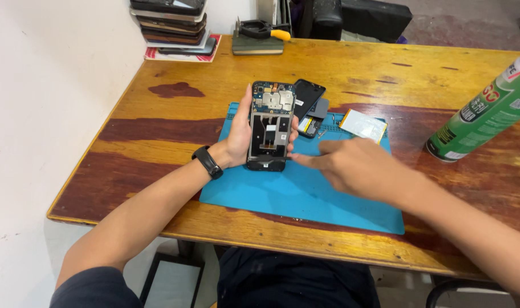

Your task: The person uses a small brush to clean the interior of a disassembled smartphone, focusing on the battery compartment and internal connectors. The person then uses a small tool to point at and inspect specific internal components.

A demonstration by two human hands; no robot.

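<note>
My left hand [239, 137] grips an opened smartphone [269, 126] upright, its back removed so the circuit board and empty battery bay show. A black band sits on that wrist. My right hand [351, 165] hovers just right of the phone's lower edge, forefinger stretched toward it and blurred; nothing is visibly held in it. Both hands are over a blue work mat [305, 194]. Behind the phone lie a black back cover [308, 94], small dark parts [310, 126] and a flat silver battery [362, 125].
A green spray can [488, 111] lies tilted at the right on the wooden table [157, 137]. A stack of phones [171, 25] sits at the back left by the white wall, with yellow-handled pliers [262, 29] on a dark block beside it.
</note>
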